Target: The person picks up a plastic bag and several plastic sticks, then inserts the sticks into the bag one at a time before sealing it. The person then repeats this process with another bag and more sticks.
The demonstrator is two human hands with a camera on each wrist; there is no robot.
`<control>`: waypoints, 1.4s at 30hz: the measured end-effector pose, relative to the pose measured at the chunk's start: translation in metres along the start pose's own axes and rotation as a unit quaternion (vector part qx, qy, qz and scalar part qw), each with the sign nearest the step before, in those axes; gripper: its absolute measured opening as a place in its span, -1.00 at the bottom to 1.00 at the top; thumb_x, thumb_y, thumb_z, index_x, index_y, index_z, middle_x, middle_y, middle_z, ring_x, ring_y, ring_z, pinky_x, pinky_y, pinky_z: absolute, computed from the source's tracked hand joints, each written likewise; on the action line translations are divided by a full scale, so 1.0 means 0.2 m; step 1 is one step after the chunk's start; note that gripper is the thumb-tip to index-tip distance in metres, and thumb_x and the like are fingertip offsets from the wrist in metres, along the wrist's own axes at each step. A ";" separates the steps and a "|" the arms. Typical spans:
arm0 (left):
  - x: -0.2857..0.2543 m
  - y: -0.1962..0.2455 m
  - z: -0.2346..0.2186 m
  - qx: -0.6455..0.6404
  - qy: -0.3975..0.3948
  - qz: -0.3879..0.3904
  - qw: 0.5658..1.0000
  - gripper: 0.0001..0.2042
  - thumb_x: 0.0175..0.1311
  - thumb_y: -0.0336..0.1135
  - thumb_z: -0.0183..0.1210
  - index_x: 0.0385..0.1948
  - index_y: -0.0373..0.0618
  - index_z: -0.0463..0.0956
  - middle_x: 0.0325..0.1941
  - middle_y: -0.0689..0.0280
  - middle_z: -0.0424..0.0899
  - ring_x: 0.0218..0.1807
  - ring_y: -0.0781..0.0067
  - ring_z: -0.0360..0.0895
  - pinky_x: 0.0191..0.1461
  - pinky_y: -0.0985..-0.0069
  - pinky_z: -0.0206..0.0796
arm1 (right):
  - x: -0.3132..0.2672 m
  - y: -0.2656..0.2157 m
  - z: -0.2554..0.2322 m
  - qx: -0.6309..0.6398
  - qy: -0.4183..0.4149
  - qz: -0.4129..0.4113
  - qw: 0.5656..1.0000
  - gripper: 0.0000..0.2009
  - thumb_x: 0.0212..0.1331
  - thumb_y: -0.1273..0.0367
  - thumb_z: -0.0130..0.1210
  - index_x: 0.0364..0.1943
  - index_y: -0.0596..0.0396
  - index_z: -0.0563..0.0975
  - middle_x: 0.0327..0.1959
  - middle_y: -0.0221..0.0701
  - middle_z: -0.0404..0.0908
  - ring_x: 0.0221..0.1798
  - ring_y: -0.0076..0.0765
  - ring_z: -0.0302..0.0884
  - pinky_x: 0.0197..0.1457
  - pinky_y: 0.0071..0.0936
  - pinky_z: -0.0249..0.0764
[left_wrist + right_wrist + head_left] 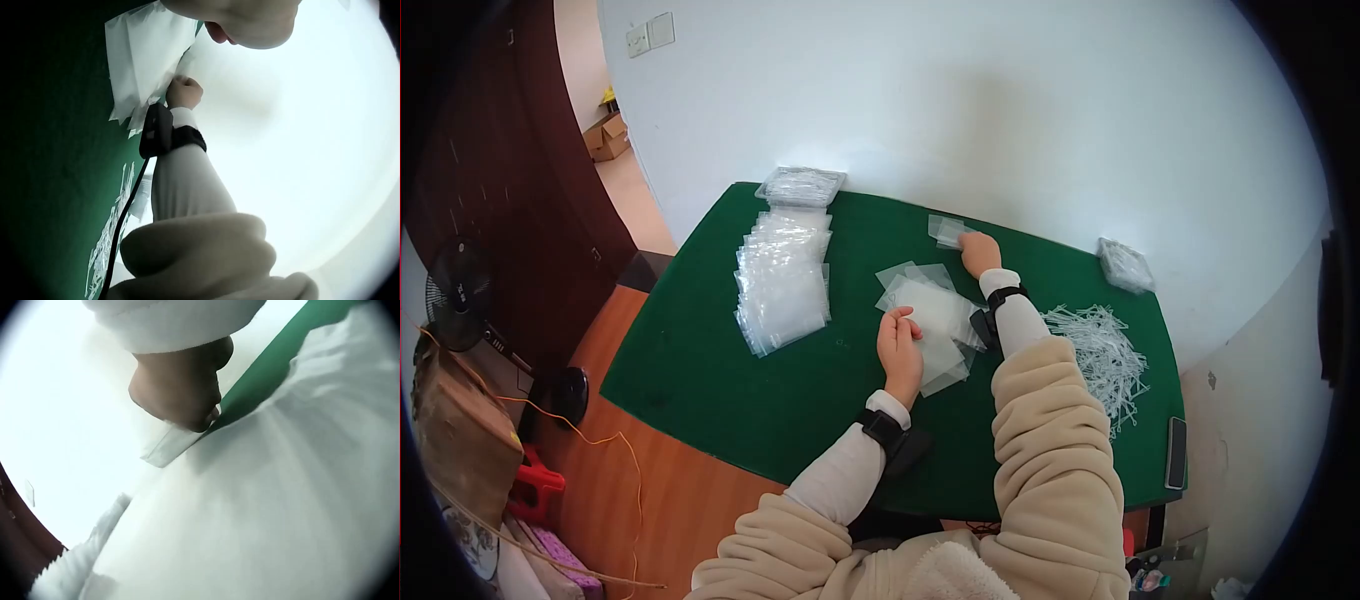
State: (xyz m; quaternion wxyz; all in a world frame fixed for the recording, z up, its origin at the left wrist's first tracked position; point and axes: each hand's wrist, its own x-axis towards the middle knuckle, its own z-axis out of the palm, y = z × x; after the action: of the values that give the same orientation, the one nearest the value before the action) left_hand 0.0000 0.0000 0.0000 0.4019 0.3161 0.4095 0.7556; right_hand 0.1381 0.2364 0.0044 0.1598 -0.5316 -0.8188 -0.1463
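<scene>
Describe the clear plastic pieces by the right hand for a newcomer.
On the green table, find the far edge along the white wall. Near its middle, at the right hand, lie the small clear plastic pieces: a much smaller patch than the left fanned row or the loose pile nearer the person.

Fan [460,290] at nine o'clock, door [510,150] and open carton [608,140] at ten, switches [650,34] on wall [800,90] at eleven, phone [1176,453] at four, red stool [538,485] and cord [639,485] at eight

Head view looks forward and down over the surface [670,350]; close, tilted wrist views share the right hand [980,256] and bags [940,312].
</scene>
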 end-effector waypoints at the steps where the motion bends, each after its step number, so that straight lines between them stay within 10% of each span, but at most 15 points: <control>1: 0.01 0.00 0.00 -0.001 0.002 0.004 1.000 -0.83 0.28 -0.41 -0.17 -0.25 -0.21 0.41 -0.55 0.41 0.37 -0.44 0.64 0.29 -0.27 0.70 0.14 | -0.01 0.01 -0.02 0.026 0.003 -0.013 1.000 -0.82 -0.17 0.39 0.10 -0.41 0.08 0.53 -0.42 -0.24 0.56 -0.25 -0.06 0.50 -0.19 -0.26 0.42; 8: 0.04 0.04 0.01 -0.001 0.006 0.030 1.000 -0.83 0.27 -0.43 -0.18 -0.27 -0.22 0.41 -0.55 0.41 0.36 -0.46 0.65 0.27 -0.31 0.68 0.14 | -0.29 -0.07 -0.44 0.179 0.045 -0.141 0.973 -0.90 -0.16 0.46 0.06 -0.47 0.07 0.50 -0.45 -0.34 0.56 -0.26 -0.14 0.50 -0.12 -0.25 0.40; 10: 0.04 0.03 0.00 0.019 -0.001 0.059 0.998 -0.83 0.29 -0.43 -0.20 -0.28 -0.23 0.39 -0.58 0.42 0.35 -0.49 0.66 0.27 -0.35 0.69 0.14 | -0.43 -0.09 -0.53 0.132 -0.030 -0.257 0.957 -0.73 -0.15 0.40 0.11 -0.25 0.01 0.49 -0.24 -0.32 0.54 -0.07 -0.16 0.44 0.09 -0.22 0.29; 15: 0.02 0.04 0.02 0.040 -0.038 0.105 0.993 -0.83 0.30 -0.42 -0.21 -0.28 -0.22 0.39 -0.59 0.43 0.34 -0.51 0.67 0.26 -0.39 0.69 0.15 | -0.79 -0.12 -0.80 0.186 -0.117 -0.233 0.947 -0.46 -0.15 0.28 0.19 0.05 -0.02 0.37 0.04 -0.28 0.40 0.14 -0.11 0.26 0.24 -0.14 0.10; 21: 0.04 0.04 0.03 0.037 -0.100 0.075 0.991 -0.83 0.31 -0.41 -0.20 -0.28 -0.21 0.41 -0.58 0.44 0.35 -0.52 0.70 0.24 -0.43 0.72 0.13 | -1.17 0.58 -0.88 0.000 -0.141 0.054 0.989 -0.20 -0.12 -0.09 0.13 0.22 -0.01 0.20 0.23 -0.19 0.21 0.28 -0.05 0.10 0.29 0.01 -0.02; 25: -0.01 0.01 0.04 0.044 -0.087 0.074 0.992 -0.83 0.30 -0.42 -0.19 -0.28 -0.20 0.41 -0.58 0.45 0.36 -0.54 0.73 0.23 -0.46 0.74 0.10 | -1.60 1.17 -0.73 -0.015 -0.135 0.290 0.947 -0.17 -0.05 -0.22 -0.04 0.24 0.04 0.15 0.26 -0.15 0.17 0.32 -0.03 0.04 0.30 -0.06 0.01; 27: 0.00 0.01 0.02 0.033 -0.099 0.078 0.992 -0.84 0.29 -0.42 -0.19 -0.28 -0.19 0.41 -0.58 0.46 0.36 -0.55 0.74 0.22 -0.48 0.75 0.09 | -1.71 1.33 -0.62 0.112 -0.107 0.502 0.851 -0.16 0.01 -0.24 -0.13 0.27 0.06 0.10 0.29 -0.12 0.10 0.35 -0.03 -0.02 0.30 -0.05 0.01; 38: 0.00 0.04 0.01 0.051 -0.100 0.033 0.993 -0.83 0.26 -0.45 -0.18 -0.26 -0.21 0.42 -0.56 0.44 0.38 -0.55 0.72 0.23 -0.46 0.75 0.09 | -1.29 0.66 -0.98 0.518 -0.081 0.488 0.698 -0.24 0.16 -0.11 -0.17 0.30 0.10 -0.01 0.33 -0.18 0.01 0.36 -0.16 -0.07 0.35 -0.34 -0.06; 42: -0.01 0.05 0.01 0.052 -0.112 0.006 0.992 -0.82 0.27 -0.45 -0.18 -0.25 -0.22 0.42 -0.55 0.43 0.38 -0.53 0.70 0.24 -0.43 0.75 0.10 | -1.34 0.65 -1.01 0.520 -0.074 0.431 0.734 -0.40 0.15 -0.03 -0.08 0.20 0.01 0.23 0.19 -0.28 0.26 0.22 -0.19 0.21 0.18 -0.25 0.23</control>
State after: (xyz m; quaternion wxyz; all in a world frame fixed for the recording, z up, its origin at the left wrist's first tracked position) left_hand -0.0017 -0.0046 0.0090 0.4240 0.4217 0.3986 0.6954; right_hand 0.3821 -0.0156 0.0857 0.3957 -0.6708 -0.4598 0.4266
